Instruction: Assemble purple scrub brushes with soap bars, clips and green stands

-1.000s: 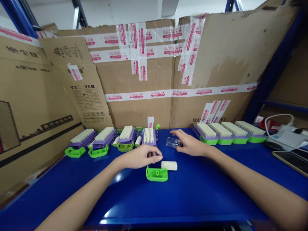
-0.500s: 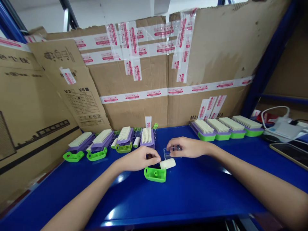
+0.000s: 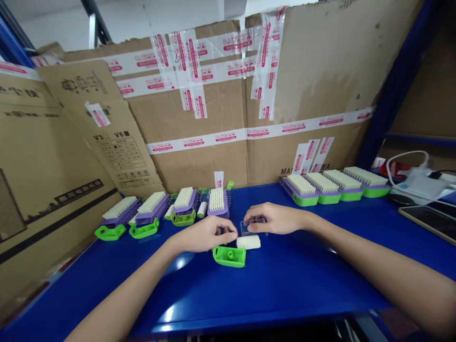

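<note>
My right hand (image 3: 276, 218) is closed on a small clear plastic piece (image 3: 244, 230), its fingertips and thumb at the piece's edges, just above the blue table. Right below that piece lies a short cream-white block or roller (image 3: 249, 242). My left hand (image 3: 208, 233) rests just left of it, fingers curled and thumb bent towards them; whether something small sits in that pinch is hidden. In front of my left hand a hollow green end cap (image 3: 229, 256) lies with its open side and inner peg showing. Its right end is close to the white piece.
Purple brushes with cream bristles (image 3: 217, 199) and loose green caps (image 3: 144, 229) line the back left. Several brushes with green ends (image 3: 301, 186) stand at the back right. A phone (image 3: 427, 222) and white charger (image 3: 422, 183) lie far right. Cardboard walls (image 3: 199, 166) enclose the table.
The clear piece in my right hand has tipped lower. The white piece lies more level. My left fingers have shifted slightly, and the view has turned a little.
</note>
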Available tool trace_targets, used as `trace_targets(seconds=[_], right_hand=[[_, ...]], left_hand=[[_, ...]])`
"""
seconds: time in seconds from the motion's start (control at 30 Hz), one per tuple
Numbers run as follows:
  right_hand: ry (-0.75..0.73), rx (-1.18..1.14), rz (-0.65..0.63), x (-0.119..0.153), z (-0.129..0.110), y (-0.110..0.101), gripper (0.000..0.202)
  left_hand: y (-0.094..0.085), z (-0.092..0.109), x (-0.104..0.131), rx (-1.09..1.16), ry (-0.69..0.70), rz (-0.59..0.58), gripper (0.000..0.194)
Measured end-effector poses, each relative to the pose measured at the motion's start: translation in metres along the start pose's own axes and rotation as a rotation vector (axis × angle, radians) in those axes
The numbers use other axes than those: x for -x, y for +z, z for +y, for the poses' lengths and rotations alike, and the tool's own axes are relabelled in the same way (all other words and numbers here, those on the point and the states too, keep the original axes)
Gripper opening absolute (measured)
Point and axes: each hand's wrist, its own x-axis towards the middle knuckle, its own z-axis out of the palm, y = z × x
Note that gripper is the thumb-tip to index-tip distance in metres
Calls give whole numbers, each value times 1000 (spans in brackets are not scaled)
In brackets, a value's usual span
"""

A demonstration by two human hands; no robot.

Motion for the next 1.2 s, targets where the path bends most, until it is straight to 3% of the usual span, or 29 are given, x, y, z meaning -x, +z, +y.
trace_targets(seconds=[0.17, 0.3, 0.37, 0.43, 0.53, 0.63, 0.73, 0.83, 0.9, 1.2], right_hand=[[-27, 7, 2, 0, -4, 1, 34], [-16, -20, 21, -1, -3, 3, 41], [20, -40, 63, -2, 2, 3, 46], [64, -54, 134, -4, 11, 3, 51], [107, -60, 240, -6, 28, 3, 49], [116, 4, 320, -7, 43, 3, 41], [129, 68, 354, -8, 53, 5, 34], [104, 147, 355, -12, 59, 7, 31], [79, 195, 347, -17, 62, 11, 31], [8, 445, 259, -32, 60, 21, 43]], left_hand=[[-1, 2, 3, 57, -56, -34, 46], [0, 2, 2, 63, -58, 6, 43], [-1, 1, 0, 63, -29, 98, 40], [-2, 0, -1, -28, 52, 285, 39], [-5, -4, -3, -271, 193, 553, 33], [-9, -12, -4, -520, 263, 693, 27], [-11, -26, -8, -672, 166, 725, 49], [-9, -40, -11, -723, 62, 676, 75], [-9, -46, -12, -736, 62, 614, 81], [-14, -45, -12, -718, 110, 581, 59]])
